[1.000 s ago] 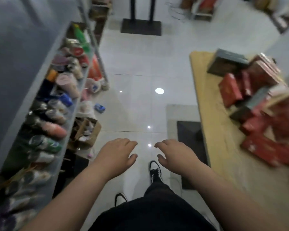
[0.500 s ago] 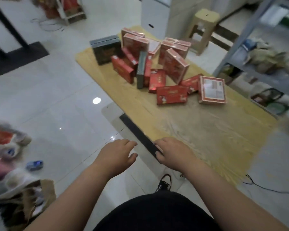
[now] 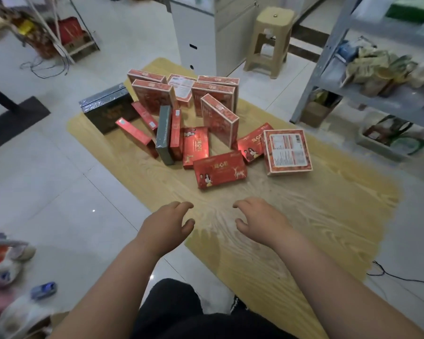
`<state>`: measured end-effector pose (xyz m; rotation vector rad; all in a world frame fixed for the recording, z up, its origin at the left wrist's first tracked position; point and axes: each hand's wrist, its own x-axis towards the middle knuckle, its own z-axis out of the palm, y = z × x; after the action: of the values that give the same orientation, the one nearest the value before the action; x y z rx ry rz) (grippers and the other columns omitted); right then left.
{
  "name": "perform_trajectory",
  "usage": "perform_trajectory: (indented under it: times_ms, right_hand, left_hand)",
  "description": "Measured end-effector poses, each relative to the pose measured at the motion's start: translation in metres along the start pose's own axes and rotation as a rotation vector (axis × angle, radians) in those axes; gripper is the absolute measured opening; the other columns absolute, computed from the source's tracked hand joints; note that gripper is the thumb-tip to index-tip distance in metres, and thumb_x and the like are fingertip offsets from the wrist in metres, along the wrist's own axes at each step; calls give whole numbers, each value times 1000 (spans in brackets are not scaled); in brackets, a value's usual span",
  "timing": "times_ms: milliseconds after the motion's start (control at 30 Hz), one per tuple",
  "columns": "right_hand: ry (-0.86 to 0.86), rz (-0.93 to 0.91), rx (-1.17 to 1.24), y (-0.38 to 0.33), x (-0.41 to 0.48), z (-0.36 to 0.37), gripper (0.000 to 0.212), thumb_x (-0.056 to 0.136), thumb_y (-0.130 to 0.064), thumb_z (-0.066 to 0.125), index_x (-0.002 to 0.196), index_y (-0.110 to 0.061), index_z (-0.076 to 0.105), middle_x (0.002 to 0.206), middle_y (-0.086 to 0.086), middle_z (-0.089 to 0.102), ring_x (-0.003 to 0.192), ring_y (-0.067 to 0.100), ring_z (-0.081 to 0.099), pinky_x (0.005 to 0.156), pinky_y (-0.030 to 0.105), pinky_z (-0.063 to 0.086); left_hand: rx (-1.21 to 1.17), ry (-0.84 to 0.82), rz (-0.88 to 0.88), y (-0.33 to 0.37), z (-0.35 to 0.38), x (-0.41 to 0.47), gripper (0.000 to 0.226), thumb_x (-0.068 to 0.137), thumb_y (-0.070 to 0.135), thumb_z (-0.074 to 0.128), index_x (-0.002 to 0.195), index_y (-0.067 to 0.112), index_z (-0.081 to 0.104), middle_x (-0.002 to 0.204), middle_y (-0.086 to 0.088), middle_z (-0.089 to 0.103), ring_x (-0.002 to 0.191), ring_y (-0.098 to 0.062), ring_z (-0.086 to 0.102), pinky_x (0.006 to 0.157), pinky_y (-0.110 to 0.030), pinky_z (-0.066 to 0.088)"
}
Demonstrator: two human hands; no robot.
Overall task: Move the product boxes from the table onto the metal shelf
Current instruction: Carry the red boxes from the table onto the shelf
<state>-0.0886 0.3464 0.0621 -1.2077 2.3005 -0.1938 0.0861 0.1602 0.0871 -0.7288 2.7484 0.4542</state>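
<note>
Head view now faces the table (image 3: 304,216) squarely, where a second ago it looked down an aisle with the table off to the right and half a second ago the boxes sat further up and smaller in the frame. Both bare hands have stayed in the same loose pose: the left hand (image 3: 165,225) and the right hand (image 3: 260,221) hover side by side above the near part of the tabletop, fingers curled and spread apart, holding nothing. The tabletop is pale yellow wood with a bold swirling grain. Product boxes (image 3: 219,171) lie clustered on its far half, well apart from the hands: glossy red cartons, some flat, some standing on edge and leaning together, one square box (image 3: 288,150) lying with its printed white label upward. A dark box (image 3: 108,110) with a shiny foil-like edge sits at the far left corner. A grey metal shelf (image 3: 328,57) stands to the right, stocked with blurred packets, and a beige plastic stool (image 3: 271,37) stands beyond on white glossy tiles.
</note>
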Motion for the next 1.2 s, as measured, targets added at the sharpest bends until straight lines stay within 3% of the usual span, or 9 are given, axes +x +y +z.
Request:
perform_trajectory:
  times_ms: [233, 333, 400, 500, 667, 833, 1033, 1133, 1200]
  right_hand:
    - [125, 204, 99, 8, 101, -16, 80, 88, -39, 63, 156, -27, 23, 162, 11, 18, 148, 33, 20, 117, 49, 30]
    - [138, 269, 45, 8, 143, -21, 93, 84, -47, 70, 157, -30, 14, 166, 13, 2, 153, 34, 3, 120, 52, 21]
    - [77, 290, -17, 8, 165, -23, 103, 80, -52, 73, 158, -33, 8, 167, 9, -7, 154, 31, -8, 121, 53, 15]
    - [-17, 296, -117, 6, 181, -21, 109, 76, -57, 74, 158, -33, 6, 168, 6, -4, 154, 31, -8, 121, 52, 14]
    - [-1, 415, 23, 6, 161, 1, 109, 73, -61, 76, 157, -33, 13, 166, 7, 3, 154, 31, 2, 121, 49, 17]
    - [-14, 617, 200, 12, 111, 32, 113, 70, -65, 78, 157, -32, 15, 165, 8, 5, 152, 33, 6, 122, 48, 18]
    - [-12, 792, 351, 32, 39, 60, 114, 66, -69, 77, 156, -35, 17, 164, 6, 8, 150, 32, 15, 120, 48, 27]
    - [12, 830, 402, 44, 6, 68, 112, 65, -67, 80, 155, -35, 21, 163, 7, 7, 150, 33, 15, 119, 47, 28]
    - [33, 845, 415, 49, -11, 72, 112, 64, -65, 82, 154, -36, 21, 163, 8, 5, 148, 34, 17, 118, 48, 28]
  left_hand:
    - [-4, -5, 131, -40, 0, 103, 60, 93, 28, 53, 150, 21, 37, 148, 0, 42, 128, -20, 48, 91, -34, 50]
    - [-33, 29, 244, -49, 5, 154, 63, 88, 16, 55, 148, 3, 39, 148, -17, 42, 133, -33, 45, 106, -38, 41]
    - [0, -7, 295, -50, 8, 183, 68, 88, 15, 51, 149, -4, 29, 151, -24, 35, 142, -37, 32, 119, -41, 25]
    - [46, -130, 317, -50, 14, 214, 81, 92, 24, 53, 155, 1, 9, 161, -22, 13, 150, -36, 7, 123, -42, 8]
    - [169, -249, 294, -58, 38, 233, 89, 88, 39, 51, 155, 1, 7, 162, -25, 2, 150, -40, -1, 122, -48, 7]
    - [247, -239, 386, -48, 48, 213, 89, 78, 49, 28, 155, 5, 16, 160, -21, 16, 145, -40, 16, 118, -53, 16]
    - [351, -246, 551, -12, 57, 165, 67, 90, 29, 45, 152, 10, 26, 138, -14, 41, 119, -35, 42, 94, -44, 39]
    - [159, -321, 524, 4, 63, 155, 64, 89, 15, 50, 150, 15, 31, 129, -15, 44, 119, -36, 46, 90, -44, 45]
    - [-55, -161, 370, 2, 61, 161, 69, 84, 17, 60, 149, 14, 36, 129, -19, 47, 118, -38, 47, 95, -44, 43]
